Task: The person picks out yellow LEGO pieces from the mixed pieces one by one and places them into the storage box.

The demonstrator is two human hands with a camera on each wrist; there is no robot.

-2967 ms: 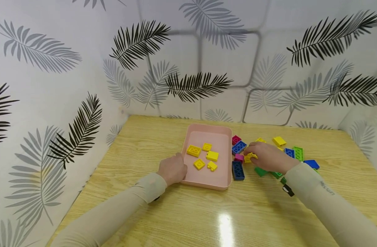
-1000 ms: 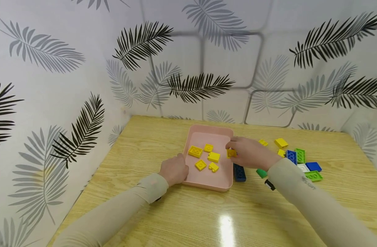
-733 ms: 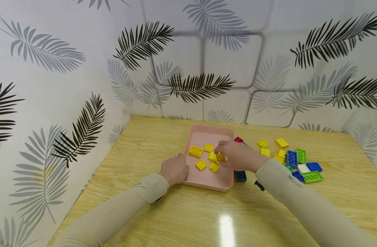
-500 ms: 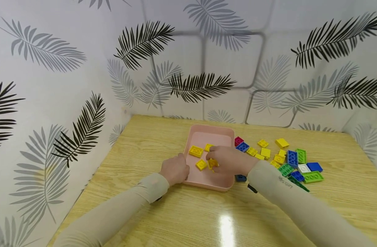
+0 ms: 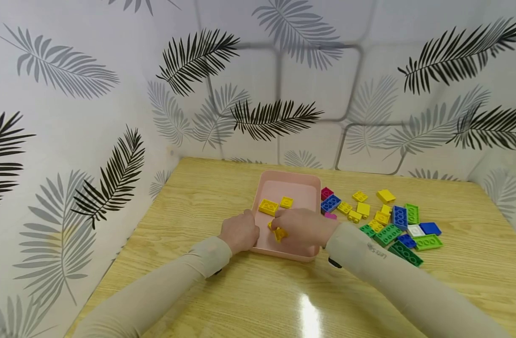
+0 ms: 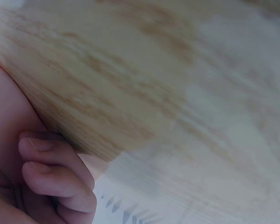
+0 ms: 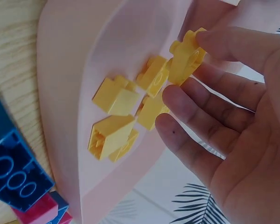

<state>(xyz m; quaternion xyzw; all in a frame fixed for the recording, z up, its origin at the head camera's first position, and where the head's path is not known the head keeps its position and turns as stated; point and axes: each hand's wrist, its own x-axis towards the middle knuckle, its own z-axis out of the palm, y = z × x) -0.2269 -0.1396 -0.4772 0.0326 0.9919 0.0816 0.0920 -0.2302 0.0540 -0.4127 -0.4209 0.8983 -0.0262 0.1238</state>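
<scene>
A shallow pink tray [image 5: 289, 175] sits on the wooden table. My left hand [image 5: 239, 232] grips its left edge near the front corner; curled fingers [image 6: 60, 175] show in the left wrist view. My right hand [image 5: 304, 227] is inside the tray, holding a yellow toy brick [image 7: 185, 57] between thumb and forefinger, the other fingers loosely bent. Several yellow bricks lie in the tray, among them a two-stud one [image 5: 268, 206] and a flat square one [image 5: 286, 202]. Right wrist view shows more, including a plain-sided brick [image 7: 115, 97]; my right hand covers some in the head view.
Right of the tray is a loose spread of bricks: red [image 5: 326, 193], blue [image 5: 330, 203], yellow [image 5: 363, 209], green [image 5: 387, 234], dark green [image 5: 405, 253], lime [image 5: 428, 241] and white [image 5: 416, 230]. A leaf-patterned covering [image 5: 308, 145] rises behind the table.
My right hand took a yellow brick from the pile, carried it left over the tray's right rim, and moved deeper toward the tray's front left. My left hand stays at the edge.
</scene>
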